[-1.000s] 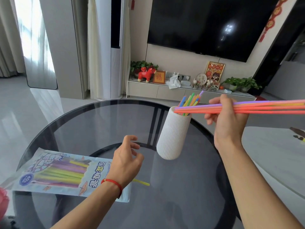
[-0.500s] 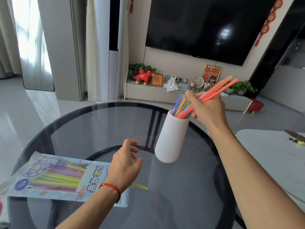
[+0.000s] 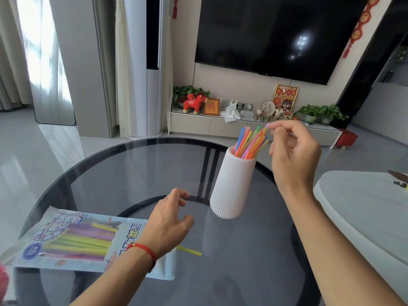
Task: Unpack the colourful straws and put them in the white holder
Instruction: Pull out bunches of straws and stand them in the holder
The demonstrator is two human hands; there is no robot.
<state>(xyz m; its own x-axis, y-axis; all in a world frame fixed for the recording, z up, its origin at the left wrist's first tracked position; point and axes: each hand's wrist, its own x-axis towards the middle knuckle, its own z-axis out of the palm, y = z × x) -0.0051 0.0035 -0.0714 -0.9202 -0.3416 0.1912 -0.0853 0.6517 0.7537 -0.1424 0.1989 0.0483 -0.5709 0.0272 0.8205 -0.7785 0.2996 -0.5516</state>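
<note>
That bunch of straws [image 3: 249,143] just dropped into the white holder [image 3: 233,184] — right hand [image 3: 293,157] let go, fingers loosely curled beside the tips. Left hand [image 3: 167,224] hovers empty over the packet [image 3: 72,237] — more inside.

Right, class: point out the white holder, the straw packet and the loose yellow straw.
white holder [image 3: 231,186], head view, middle of its ribbed wall.
straw packet [image 3: 72,237], head view, its printed front.
loose yellow straw [image 3: 191,251], head view, the bare end on the glass.

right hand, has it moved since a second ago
Yes. The right hand held a straw bundle level, right of the white holder; it tipped them in and now sits beside the straws at the rim, fingertips at one tip.
</note>
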